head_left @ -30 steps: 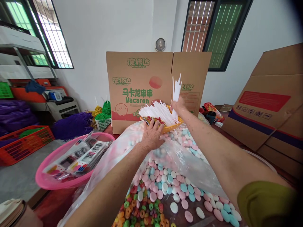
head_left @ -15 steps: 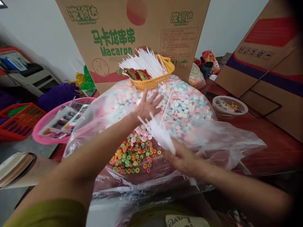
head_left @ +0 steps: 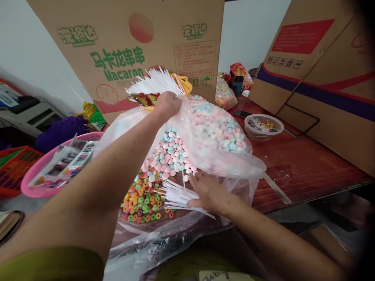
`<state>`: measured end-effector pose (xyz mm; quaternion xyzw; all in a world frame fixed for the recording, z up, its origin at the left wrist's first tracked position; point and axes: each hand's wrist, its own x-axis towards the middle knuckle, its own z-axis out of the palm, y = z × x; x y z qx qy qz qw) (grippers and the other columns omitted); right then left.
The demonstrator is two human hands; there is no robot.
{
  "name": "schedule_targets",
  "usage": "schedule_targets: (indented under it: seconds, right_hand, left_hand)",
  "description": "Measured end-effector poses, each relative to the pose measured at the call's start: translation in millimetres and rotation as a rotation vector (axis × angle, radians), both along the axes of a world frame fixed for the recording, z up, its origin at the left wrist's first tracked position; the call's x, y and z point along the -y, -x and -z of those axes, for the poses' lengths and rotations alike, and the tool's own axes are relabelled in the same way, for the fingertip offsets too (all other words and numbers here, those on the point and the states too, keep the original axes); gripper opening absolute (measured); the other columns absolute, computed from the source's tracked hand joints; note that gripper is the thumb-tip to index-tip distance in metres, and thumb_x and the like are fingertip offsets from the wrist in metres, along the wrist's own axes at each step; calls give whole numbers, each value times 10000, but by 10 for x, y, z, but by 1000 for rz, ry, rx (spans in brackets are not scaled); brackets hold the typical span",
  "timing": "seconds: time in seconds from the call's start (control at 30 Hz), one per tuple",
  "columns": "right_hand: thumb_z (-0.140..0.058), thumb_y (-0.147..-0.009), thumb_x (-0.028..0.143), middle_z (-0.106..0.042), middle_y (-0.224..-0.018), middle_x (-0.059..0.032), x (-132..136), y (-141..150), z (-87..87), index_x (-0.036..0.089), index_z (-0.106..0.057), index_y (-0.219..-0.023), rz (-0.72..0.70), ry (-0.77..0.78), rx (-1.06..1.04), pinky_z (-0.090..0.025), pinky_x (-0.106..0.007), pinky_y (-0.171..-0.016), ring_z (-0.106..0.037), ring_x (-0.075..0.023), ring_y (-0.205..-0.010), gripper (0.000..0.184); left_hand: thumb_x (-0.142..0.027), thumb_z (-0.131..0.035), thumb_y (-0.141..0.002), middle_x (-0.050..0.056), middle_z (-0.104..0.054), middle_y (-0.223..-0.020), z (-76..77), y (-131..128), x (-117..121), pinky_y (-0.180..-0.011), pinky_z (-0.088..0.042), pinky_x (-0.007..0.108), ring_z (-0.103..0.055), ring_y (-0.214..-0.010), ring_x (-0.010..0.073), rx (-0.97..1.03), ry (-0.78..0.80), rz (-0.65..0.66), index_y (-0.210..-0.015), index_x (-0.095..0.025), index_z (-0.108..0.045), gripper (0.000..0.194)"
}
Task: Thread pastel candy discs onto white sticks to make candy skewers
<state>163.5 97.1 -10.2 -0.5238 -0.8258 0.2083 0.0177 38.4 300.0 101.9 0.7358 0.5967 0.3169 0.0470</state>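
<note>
My left hand (head_left: 168, 104) is closed on the upper edge of the clear plastic bag (head_left: 191, 142), pulling it up in front of the yellow basket (head_left: 184, 84). Pink, white and pale blue candies (head_left: 170, 154) spill from the bag's opening toward me. Beside them lie colourful ring-shaped pieces (head_left: 146, 201) in orange, green and red. My right hand (head_left: 209, 193) is low by a bundle of thin white sticks (head_left: 178, 197) lying on the surface. Its fingers are apart, and the thumb touches the sticks' near end.
The basket holds more white sticks (head_left: 158, 82) and dark-red packets (head_left: 143, 98). Behind stands a large cardboard box (head_left: 117, 35), with another box (head_left: 310, 66) at right. A pink basket (head_left: 32, 187) of packaging is left; a round plastic tub (head_left: 263, 127) sits right, near a phone (head_left: 243, 113).
My left hand has gone from spread fingers to gripping the bag and lifting it. My right hand has lowered the white sticks onto the surface and loosened around them. The view has shifted right.
</note>
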Motion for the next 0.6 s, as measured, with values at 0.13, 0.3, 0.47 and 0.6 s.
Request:
schedule_targets:
  seconds: [0.13,0.3,0.47,0.6]
  right_hand:
    - [-384,-882,326,-634,-787,-51,-252,-318,-207,177,-623,-817,49,-21,-215,-407,-257,-650,-563,-154,-728,289]
    - [-446,-822,216,-609,-907,-96,-550,-590,-111,133,-620,-887,295,-284,-244,-401,-283,-736,-535,-175,-827,204]
    - [-448,-840,391,-527,-586,28,-268,-936,-165,162,-603,-725,-66,325,-455,-351,-201,-503,-460,-93,-548,300]
    - [-484,-799,435,-550,-575,10,-367,-860,-483,163,-578,-670,222,51,-668,-382,-215,-513,-490,-100,-525,315]
  left_hand:
    - [-269,-438,-765,85,-656,-840,293,-31,184,-743,-435,370,-602,-875,263,-178,-158,-74,-911,-169,-620,254]
    - [-263,-394,-771,96,-654,-873,582,147,280,-667,-407,341,-589,-797,232,-371,-321,145,-985,-159,-599,314]
    - [-254,-425,-789,51,-581,-682,828,577,721,-654,-346,343,-488,-635,171,-745,-400,794,-652,-182,-546,196]
    - [-147,-397,-798,64,-556,-697,1051,811,1008,-697,-334,353,-462,-685,175,-815,-426,860,-662,-168,-520,184]
